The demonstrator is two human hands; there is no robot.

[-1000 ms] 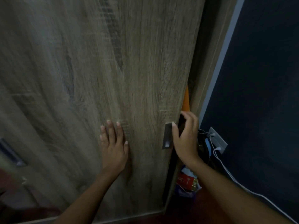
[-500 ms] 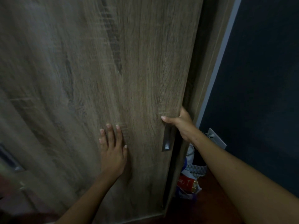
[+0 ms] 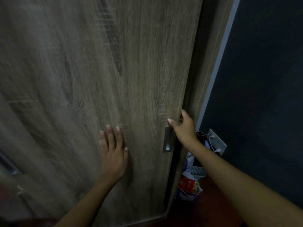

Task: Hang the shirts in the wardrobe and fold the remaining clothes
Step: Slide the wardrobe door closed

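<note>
Change: right hand [image 3: 183, 126] moved up from beside the recessed handle [image 3: 167, 140] onto the wardrobe door [image 3: 131, 71] edge; orange cloth no longer shows in the gap
Meaning: door probably being slid shut
Hands: left hand [image 3: 113, 154] flat, fingers straight, pressing the door face; right hand fingers curled round the right edge
Shirts: none in view
Clearance: narrow dark gap to the side panel [image 3: 208, 71]; bags [image 3: 190, 185] on the floor at its foot

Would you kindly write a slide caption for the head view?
Left hand flat on the grey-brown wood-grain wardrobe door; right hand grips its right edge above the recessed metal handle.
</note>
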